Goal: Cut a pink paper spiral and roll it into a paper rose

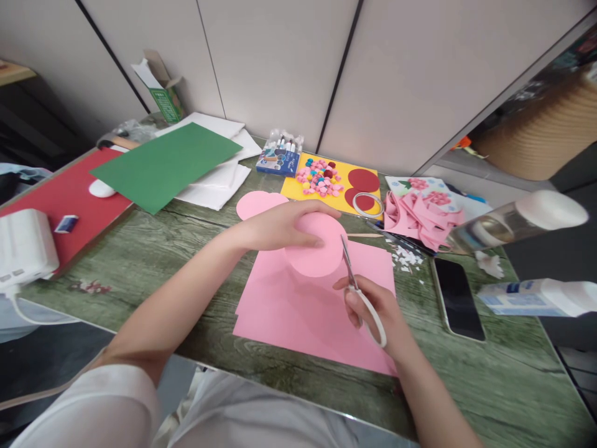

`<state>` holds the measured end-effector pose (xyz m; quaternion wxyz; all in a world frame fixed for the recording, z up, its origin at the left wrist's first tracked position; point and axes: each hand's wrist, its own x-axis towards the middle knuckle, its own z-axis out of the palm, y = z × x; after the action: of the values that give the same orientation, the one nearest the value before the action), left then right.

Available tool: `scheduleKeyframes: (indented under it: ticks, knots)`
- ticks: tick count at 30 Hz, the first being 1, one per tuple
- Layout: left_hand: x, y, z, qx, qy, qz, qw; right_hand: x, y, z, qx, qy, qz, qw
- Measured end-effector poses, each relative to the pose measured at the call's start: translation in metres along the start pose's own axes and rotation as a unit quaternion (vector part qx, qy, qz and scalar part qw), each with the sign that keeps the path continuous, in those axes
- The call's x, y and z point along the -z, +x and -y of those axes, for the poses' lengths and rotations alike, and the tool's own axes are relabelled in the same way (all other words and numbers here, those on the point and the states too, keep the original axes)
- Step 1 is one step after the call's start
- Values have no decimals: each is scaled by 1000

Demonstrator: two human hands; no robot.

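Pink disc: our disc (317, 260) is over the far part of the pink sheets (298, 317), seemingly lifted, since a shadow falls beneath it; we judge the step in hand to be trimming its edge.
Left hand: with our left hand (278, 225) we grip the disc above the far part of the pink sheets, thumb on its face. Turning the paper with this hand, rather than swinging the cut, should give us the smoothest curve.
Right hand: with our right hand (386, 311) we grip the scissors (354, 284) by their white handles, over the right side of the pink sheets.
Scissor blades: they meet the disc's right edge; whether they are parted, we cannot tell. Long, slow snips, stopped short of the tips, should leave us fewer corners.
Left thumb: it lies apart from the blades; we do best to shift our grip before the cut nears it.
Pink sheets: they lie flat on the table (205, 280); a raised disc helps us avoid nicking them.
Pink circles: these (254, 205) lie beyond the sheets' far left corner, perhaps handy for checking our outline.
Pink scraps: this heap (415, 218) lies beyond the sheets' far right corner, a sensible spot for our trimmings.
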<state>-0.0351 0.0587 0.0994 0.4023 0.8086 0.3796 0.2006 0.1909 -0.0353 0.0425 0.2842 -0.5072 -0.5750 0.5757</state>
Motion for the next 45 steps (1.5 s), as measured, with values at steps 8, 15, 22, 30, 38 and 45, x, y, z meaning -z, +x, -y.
scheduleKeyframes:
  ticks: [8,15,22,30,38,45]
  knots:
    - [2,0,0,1,-1,-4,1000,0,0,1,-9,-2,-3,1000]
    - [0,0,0,0,-10,14,1000,0,0,-3,12,8,-1,1000]
    - [-3,2,2,-7,-2,25,1000,1,1,-5,20,0,4,1000]
    - [-1,1,-1,0,8,11,1000,0,0,-1,11,-2,-7,1000]
    - [2,2,0,1,13,-3,1000,-1,0,-2,-2,-1,-7,1000]
    - [1,2,4,1,2,0,1000,-1,-1,-2,-4,-3,-7,1000]
